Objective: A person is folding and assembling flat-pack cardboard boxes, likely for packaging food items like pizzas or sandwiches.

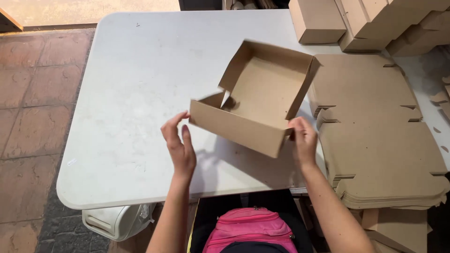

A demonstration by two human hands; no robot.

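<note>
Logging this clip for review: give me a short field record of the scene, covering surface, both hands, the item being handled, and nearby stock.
surface: white table on a tiled floor
item: open brown cardboard box, partly folded, tilted up off the table
left hand: fingertips at the box's near left corner
right hand: grips the near right corner
flat stock: stack of unfolded box blanks to the right
finished stock: folded boxes at the far right
below table edge: pink backpack
</note>
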